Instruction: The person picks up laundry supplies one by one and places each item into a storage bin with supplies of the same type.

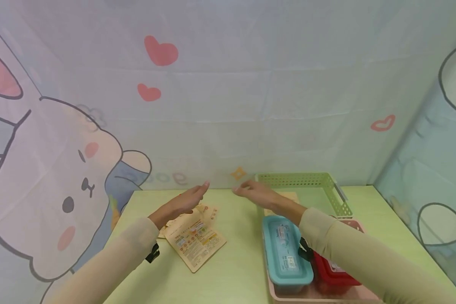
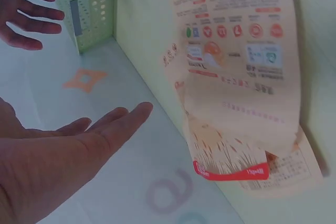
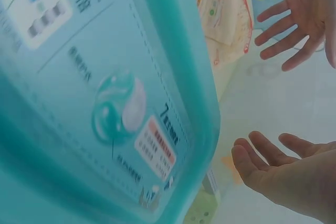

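Note:
My left hand (image 1: pixel 184 201) hovers over the far left of the table, fingers extended and holding nothing. Beneath and in front of it lie several overlapping beige printed packets (image 1: pixel 196 244), some with a red strip (image 2: pixel 231 174) along the edge. Level with it, my right hand (image 1: pixel 260 195) hangs in the air near the green basket, its fingers loosely spread and nothing in its grasp. Below the right forearm sits a teal lidded box (image 1: pixel 285 253), which fills much of the right wrist view. Both palms face inward with a gap between them.
At the back right stands a perforated green basket (image 1: pixel 300 180) with a beige packet (image 1: pixel 290 196) at its left side. A pink bin (image 1: pixel 289 299) in front holds the teal box and a red box (image 1: pixel 336 274), partly hidden by my sleeve. Printed cloth (image 1: pixel 266 97) hangs behind the table.

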Demonstrator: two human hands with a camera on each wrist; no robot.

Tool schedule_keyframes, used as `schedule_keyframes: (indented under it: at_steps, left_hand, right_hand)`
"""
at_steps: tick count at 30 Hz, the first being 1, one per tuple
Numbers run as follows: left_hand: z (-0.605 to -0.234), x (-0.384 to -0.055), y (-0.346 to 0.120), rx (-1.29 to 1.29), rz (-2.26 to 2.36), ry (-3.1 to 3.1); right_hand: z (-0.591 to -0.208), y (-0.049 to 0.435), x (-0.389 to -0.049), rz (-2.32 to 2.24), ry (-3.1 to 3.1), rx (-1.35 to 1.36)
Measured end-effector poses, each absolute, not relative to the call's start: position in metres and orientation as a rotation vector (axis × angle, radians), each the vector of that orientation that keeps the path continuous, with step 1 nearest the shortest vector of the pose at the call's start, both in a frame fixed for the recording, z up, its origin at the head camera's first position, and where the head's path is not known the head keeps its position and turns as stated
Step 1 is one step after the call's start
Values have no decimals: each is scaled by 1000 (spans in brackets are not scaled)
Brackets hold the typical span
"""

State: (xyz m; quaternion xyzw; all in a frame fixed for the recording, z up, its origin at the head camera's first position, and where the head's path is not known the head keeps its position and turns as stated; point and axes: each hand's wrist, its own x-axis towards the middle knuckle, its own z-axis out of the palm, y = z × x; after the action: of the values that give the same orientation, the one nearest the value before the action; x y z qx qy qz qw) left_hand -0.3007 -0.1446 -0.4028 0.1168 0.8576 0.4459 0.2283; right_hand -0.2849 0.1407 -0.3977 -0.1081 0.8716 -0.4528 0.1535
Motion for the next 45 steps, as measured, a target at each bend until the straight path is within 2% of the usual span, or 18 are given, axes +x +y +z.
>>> schedule_keyframes:
  at_steps: [16,25,31,45]
  left_hand:
    - [-405,-297,-186,278,897,2635]
    - [-420,-294,-200,452,440,2959]
    - [-421,-287,-206,435,213,2981]
    - [-423,-271,-215,303,163,2843]
  right_hand:
    - [-419,116,-296,-1296,2440,-310]
    - [-427,109,-299,-1323,2396,-302]
    - [-432,104,-296,-1307,2397,-303]
    - [-439,79,-291,-1227,2389,-353]
